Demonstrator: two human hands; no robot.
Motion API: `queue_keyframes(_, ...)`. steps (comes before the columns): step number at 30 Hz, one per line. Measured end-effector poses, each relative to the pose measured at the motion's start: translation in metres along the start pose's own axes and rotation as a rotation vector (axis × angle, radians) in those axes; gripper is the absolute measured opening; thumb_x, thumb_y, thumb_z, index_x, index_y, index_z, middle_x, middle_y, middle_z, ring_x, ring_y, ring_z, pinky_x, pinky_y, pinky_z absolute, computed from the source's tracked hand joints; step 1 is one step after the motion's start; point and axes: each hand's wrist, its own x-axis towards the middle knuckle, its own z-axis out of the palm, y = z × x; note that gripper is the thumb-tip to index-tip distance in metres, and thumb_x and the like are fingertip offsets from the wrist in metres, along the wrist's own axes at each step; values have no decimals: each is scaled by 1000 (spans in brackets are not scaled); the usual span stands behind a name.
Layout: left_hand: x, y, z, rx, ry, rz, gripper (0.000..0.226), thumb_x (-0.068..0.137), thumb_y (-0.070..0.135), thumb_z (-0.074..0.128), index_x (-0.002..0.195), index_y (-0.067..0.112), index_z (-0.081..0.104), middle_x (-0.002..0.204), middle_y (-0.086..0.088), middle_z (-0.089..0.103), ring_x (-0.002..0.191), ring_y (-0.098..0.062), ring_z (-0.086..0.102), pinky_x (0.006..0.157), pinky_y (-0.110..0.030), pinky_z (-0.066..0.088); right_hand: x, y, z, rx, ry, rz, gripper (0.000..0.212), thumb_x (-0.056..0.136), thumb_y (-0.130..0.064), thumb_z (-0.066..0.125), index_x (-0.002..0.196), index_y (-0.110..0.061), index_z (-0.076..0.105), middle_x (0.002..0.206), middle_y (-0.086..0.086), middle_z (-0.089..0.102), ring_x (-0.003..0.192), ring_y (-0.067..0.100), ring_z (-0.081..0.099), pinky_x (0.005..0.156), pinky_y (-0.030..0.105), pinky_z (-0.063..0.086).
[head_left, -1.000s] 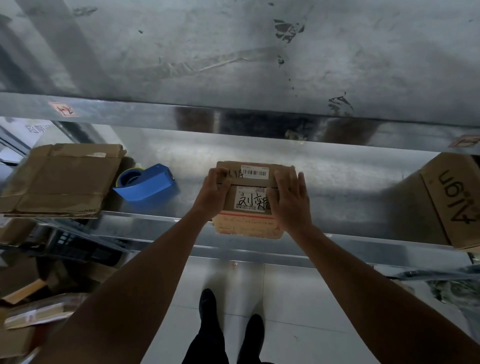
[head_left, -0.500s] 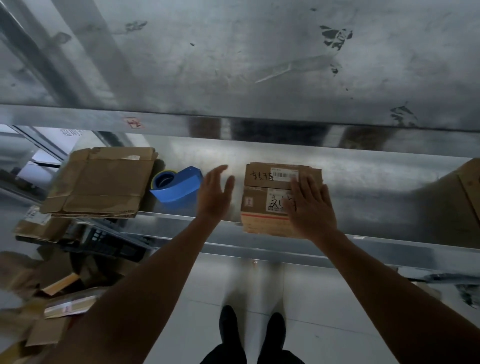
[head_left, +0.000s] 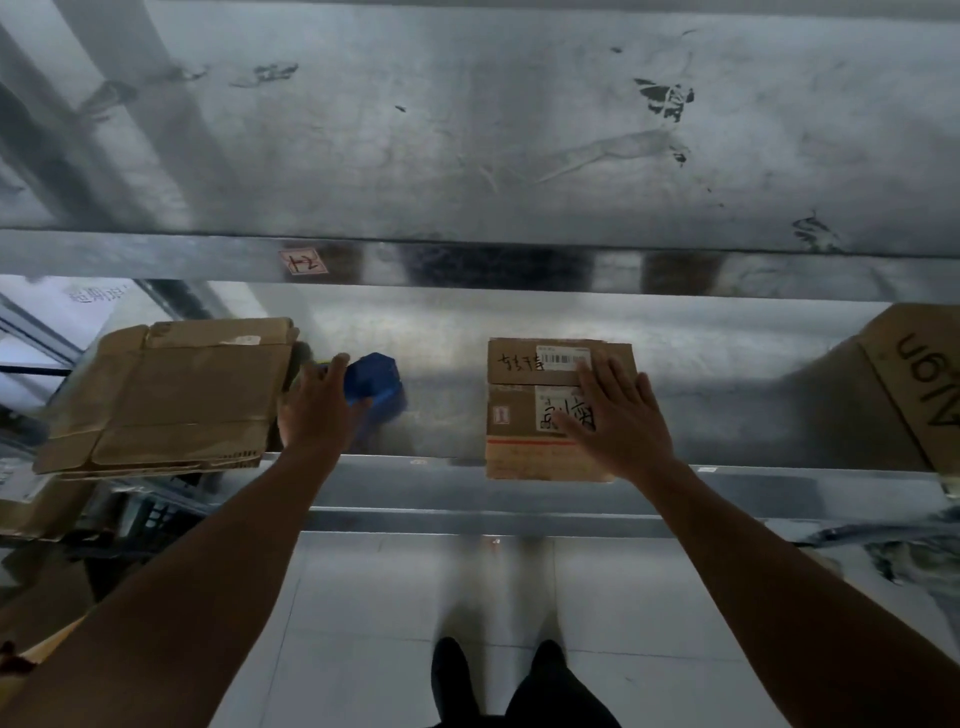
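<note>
A small cardboard parcel (head_left: 524, 410) with a barcode label and handwriting lies on the metal shelf (head_left: 441, 332), its near edge over the shelf's front lip. My right hand (head_left: 615, 415) rests flat on the parcel's top right, fingers straight. My left hand (head_left: 314, 410) reaches over the blue tape dispenser (head_left: 376, 387) to the parcel's left. Its fingers cover the dispenser's left part, and whether they grip it is unclear.
A stack of flattened cardboard (head_left: 171, 395) lies on the shelf at the left. A large printed box (head_left: 919, 379) stands at the right end. An upper shelf edge (head_left: 467, 265) runs above. More cardboard and dark items sit below left. My shoes (head_left: 498, 686) stand on the tiled floor.
My left hand let go of the parcel and moved left onto the blue tape dispenser. My right hand stayed flat on the parcel. The view shifted left.
</note>
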Motion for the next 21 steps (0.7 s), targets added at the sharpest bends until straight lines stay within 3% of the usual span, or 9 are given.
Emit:
queue_keyframes(2,3,-12,3,-10,-31,32,68,79,52,75,133,22,46,116,-15,63,102,-39,63,82,-52,53,1,0,0,8,-10,0,98,84,-84,-5,161,-25,-12,169,1,-18,155,19,-20,127,47,-8)
queue_keyframes(5,7,-19,9,72,-25,45,78,76,60,77,138,24,49,114,-7,69,109,-32,64,104,-56,33,0,0,2,7,-5,4,97,85,-85,-6,161,-25,-14,169,1,-20,155,18,-20,127,47,-7)
queue_keyframes(6,9,-17,7,64,-36,40,78,76,62,76,138,24,50,115,-6,69,110,-31,64,105,-54,33,0,1,2,7,-6,5,98,84,-85,-7,161,-25,-14,168,0,-21,154,18,-21,127,47,-7)
queue_keyframes(8,15,-13,4,22,-107,58,70,79,59,74,132,19,54,114,-8,69,99,-33,66,87,-43,46,1,1,0,21,-24,3,100,82,-87,-9,160,-25,-16,168,0,-22,154,18,-22,127,47,-8)
queue_keyframes(10,20,-7,-1,17,-148,87,58,83,57,70,120,15,55,104,-11,70,85,-31,66,68,-35,46,0,1,0,22,-24,-6,102,80,-88,-11,160,-25,-16,168,0,-23,154,18,-23,126,46,-10)
queue_keyframes(12,21,5,-6,-38,-116,131,52,85,55,68,113,14,54,98,-10,69,79,-28,64,66,-33,44,2,3,0,26,-5,-1,104,77,-88,-14,160,-25,-16,167,0,-24,153,17,-23,125,44,-13)
queue_keyframes(16,11,58,-30,-107,22,201,53,85,49,72,121,14,55,105,-10,68,80,-34,67,64,-33,41,3,5,1,54,-3,-13,103,79,-87,-7,161,-24,-13,166,-2,-22,151,15,-27,123,42,-17)
queue_keyframes(21,1,132,-55,-140,-16,460,66,81,54,74,132,19,51,109,-6,71,86,-28,69,73,-34,53,5,9,-2,205,-27,-38,94,83,-72,-5,162,-22,-7,169,0,-16,149,12,-27,120,39,-19)
